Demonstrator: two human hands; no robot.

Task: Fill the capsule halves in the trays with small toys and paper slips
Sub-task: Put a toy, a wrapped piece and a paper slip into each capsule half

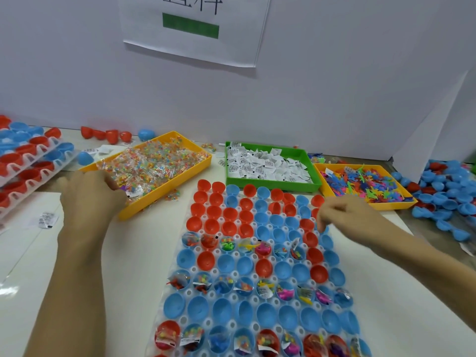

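Note:
A clear tray (215, 253) of red and blue capsule halves lies in front of me. Three of its rows hold toys, bead packets and slips; the other rows are empty. My left hand (90, 199) reaches into the near corner of the yellow tray (164, 194) of bead packets (154, 163), fingers curled among them. My right hand (342, 217) hovers over the capsule tray's right edge with its fingertips bunched and pointing down. What it holds is hidden. The green tray (273, 185) holds paper slips (268, 166). A second yellow tray (386, 206) holds small colourful toys (365, 184).
Stacked trays of capsule halves (25, 163) sit at the far left. Loose blue and red halves (443, 202) are piled at the right. A stray slip (47, 219) lies on the table. A white wall with a paper sign (195, 29) closes the back.

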